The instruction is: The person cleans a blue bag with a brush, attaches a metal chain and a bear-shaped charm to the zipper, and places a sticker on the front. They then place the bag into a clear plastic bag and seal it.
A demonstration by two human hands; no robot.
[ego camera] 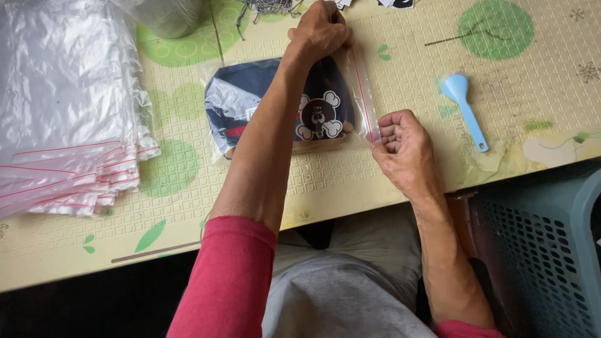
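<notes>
A clear zip bag point(360, 84) with a red seal strip lies on the patterned mat, holding a folded dark blue garment point(238, 100) with a cartoon skull-and-bones patch. My left hand point(320, 31) reaches across and pinches the far end of the bag's seal strip. My right hand point(404, 147) pinches the near end of the same strip at the bag's right edge. My left forearm hides the middle of the garment.
A stack of empty clear zip bags point(69, 125) lies at the left. A light blue plastic spoon point(464, 106) rests at the right. A teal perforated basket point(544, 250) stands by my right leg. A metal chain point(266, 6) lies at the top.
</notes>
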